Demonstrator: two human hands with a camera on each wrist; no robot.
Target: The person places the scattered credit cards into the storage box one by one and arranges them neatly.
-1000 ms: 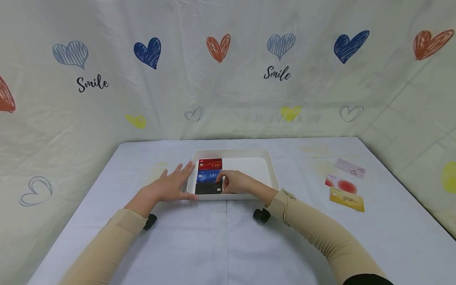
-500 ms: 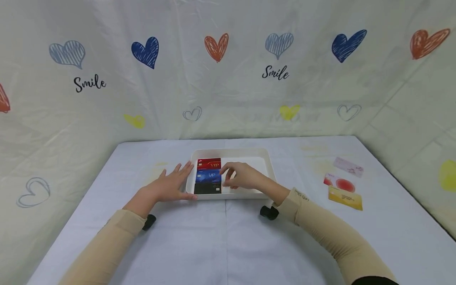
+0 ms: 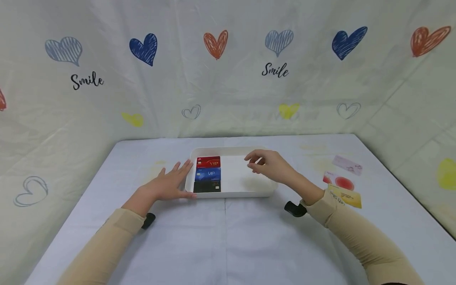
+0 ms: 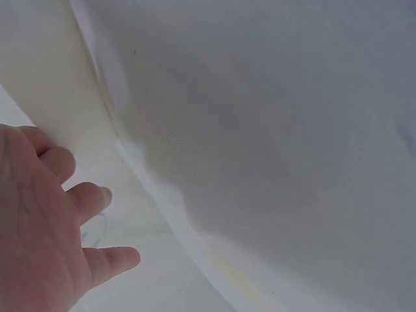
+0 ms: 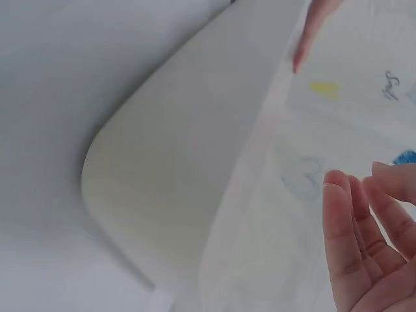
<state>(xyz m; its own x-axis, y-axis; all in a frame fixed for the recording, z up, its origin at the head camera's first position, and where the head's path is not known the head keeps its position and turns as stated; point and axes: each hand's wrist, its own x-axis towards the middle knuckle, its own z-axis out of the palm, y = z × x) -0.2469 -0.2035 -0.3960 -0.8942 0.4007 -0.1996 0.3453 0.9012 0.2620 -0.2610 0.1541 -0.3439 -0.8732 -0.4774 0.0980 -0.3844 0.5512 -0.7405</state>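
Observation:
In the head view a white tray [image 3: 249, 194] holds three cards in a column along its left side: a red VIP card [image 3: 208, 162], a blue VIP card [image 3: 208, 173] and a black card [image 3: 207, 186]. My left hand [image 3: 166, 184] rests with spread fingers against the tray's left side, thumb at the front left corner. Above the tray's right half is my right hand [image 3: 272, 165], fingers loosely bent, holding nothing. The right wrist view shows that hand [image 5: 374, 244] beside the tray wall [image 5: 169, 143]. The left wrist view shows my left hand [image 4: 45, 221] at its edge.
Right of the tray, a pink-purple card [image 3: 347, 165], a white card with red circles [image 3: 339, 181] and a yellow card [image 3: 344, 195] lie on the white-covered table [image 3: 199, 237]. The white and yellow ones overlap. A heart-printed curtain [image 3: 235, 87] hangs behind.
My right hand has left the black card, lifted and moved right across the tray. The three cards in the tray stay in place, and the left hand keeps its position.

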